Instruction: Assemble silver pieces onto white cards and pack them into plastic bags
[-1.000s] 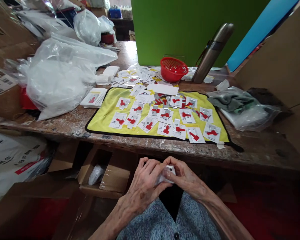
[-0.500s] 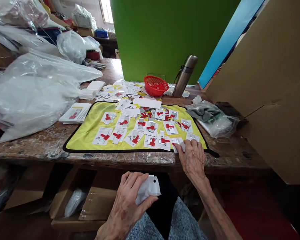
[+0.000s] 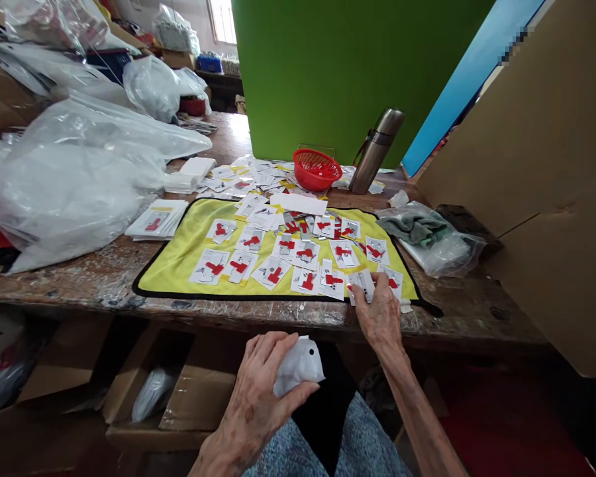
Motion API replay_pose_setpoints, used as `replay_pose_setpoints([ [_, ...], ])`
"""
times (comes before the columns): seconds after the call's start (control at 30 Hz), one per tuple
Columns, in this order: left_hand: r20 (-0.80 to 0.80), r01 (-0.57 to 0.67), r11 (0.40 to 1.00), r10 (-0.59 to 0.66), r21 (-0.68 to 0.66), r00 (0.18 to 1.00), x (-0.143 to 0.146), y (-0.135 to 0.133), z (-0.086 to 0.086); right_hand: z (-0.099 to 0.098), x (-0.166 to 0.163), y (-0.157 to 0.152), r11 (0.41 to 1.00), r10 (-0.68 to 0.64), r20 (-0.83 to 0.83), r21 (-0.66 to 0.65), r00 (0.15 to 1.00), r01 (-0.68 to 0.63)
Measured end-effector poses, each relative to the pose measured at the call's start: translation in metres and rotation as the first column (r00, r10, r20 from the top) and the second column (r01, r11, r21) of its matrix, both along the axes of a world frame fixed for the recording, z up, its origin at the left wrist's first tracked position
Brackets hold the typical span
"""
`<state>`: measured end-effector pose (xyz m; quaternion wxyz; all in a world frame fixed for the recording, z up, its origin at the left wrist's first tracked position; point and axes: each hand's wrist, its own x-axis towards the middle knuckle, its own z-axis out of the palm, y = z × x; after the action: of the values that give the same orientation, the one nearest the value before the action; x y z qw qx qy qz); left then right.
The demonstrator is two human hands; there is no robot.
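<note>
Well, my left hand [image 3: 255, 391] curls its fingers around a white plastic packet [image 3: 298, 368], held clear of the yellow mat [image 3: 171, 265], while my right hand [image 3: 377, 315] rests its fingers on a red-marked card [image 3: 361, 283], grip unclear.

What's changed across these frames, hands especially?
The right hand has moved out from the lap to the near edge of the yellow mat and now grips a white card. The left hand has separated from it, staying low with the white plastic packet. The red basket and steel flask stayed put.
</note>
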<state>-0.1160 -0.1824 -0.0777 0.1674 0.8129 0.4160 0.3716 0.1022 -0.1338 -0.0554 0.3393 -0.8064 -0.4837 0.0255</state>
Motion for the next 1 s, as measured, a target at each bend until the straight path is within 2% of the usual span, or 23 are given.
replay_pose_setpoints([
  [0.1,0.04,-0.012,0.998,0.014,-0.058,0.999,0.002,0.002,0.005,0.018,0.005,-0.013,0.998,0.062,-0.098,0.031,0.993,-0.059],
  [0.17,0.051,-0.008,0.997,0.012,-0.076,0.999,0.003,0.004,0.008,0.032,0.003,-0.026,0.98,0.199,-0.237,0.037,0.951,-0.196],
  [0.2,0.054,-0.002,0.997,0.006,-0.079,0.999,0.004,0.006,0.009,0.038,0.001,-0.034,0.954,0.289,-0.325,0.021,0.901,-0.298],
  [0.3,0.049,0.017,0.996,-0.012,-0.087,0.999,0.005,0.008,0.01,0.047,-0.01,-0.053,0.826,0.441,-0.523,-0.081,0.729,-0.558],
  [0.37,0.039,0.022,0.997,-0.019,-0.08,0.999,0.004,0.01,0.009,0.045,-0.015,-0.062,0.752,0.473,-0.561,-0.145,0.679,-0.643],
  [0.47,0.024,0.05,0.997,-0.049,-0.056,0.998,0.002,0.011,0.007,0.04,-0.013,-0.066,0.708,0.483,-0.525,-0.236,0.7,-0.666],
  [0.53,0.02,0.08,0.995,-0.079,-0.058,0.997,0.001,0.011,0.007,0.041,-0.006,-0.064,0.65,0.499,-0.527,-0.298,0.688,-0.699],
  [0.67,0.022,0.16,0.981,-0.158,-0.112,0.987,0.001,0.011,0.01,0.054,0.006,-0.053,0.497,0.558,-0.557,-0.37,0.615,-0.785],
  [0.73,0.024,0.207,0.968,-0.206,-0.141,0.978,0.004,0.011,0.013,0.058,0.007,-0.046,0.397,0.592,-0.575,-0.402,0.565,-0.825],
  [0.8,0.023,0.247,0.957,-0.246,-0.153,0.969,0.008,0.01,0.014,0.056,0.004,-0.039,0.308,0.629,-0.594,-0.401,0.501,-0.863],
  [0.83,0.024,0.261,0.952,-0.261,-0.16,0.965,0.01,0.01,0.014,0.053,0.0,-0.036,0.29,0.646,-0.598,-0.384,0.475,-0.877],
  [0.9,0.036,0.27,0.948,-0.268,-0.17,0.963,0.012,0.01,0.012,0.044,-0.009,-0.031,0.325,0.654,-0.602,-0.324,0.459,-0.888],
  [1.0,0.09,0.23,0.958,-0.218,-0.169,0.972,0.01,0.013,0.006,0.031,-0.022,-0.028,0.473,0.521,-0.719,-0.204,0.459,-0.857],
])
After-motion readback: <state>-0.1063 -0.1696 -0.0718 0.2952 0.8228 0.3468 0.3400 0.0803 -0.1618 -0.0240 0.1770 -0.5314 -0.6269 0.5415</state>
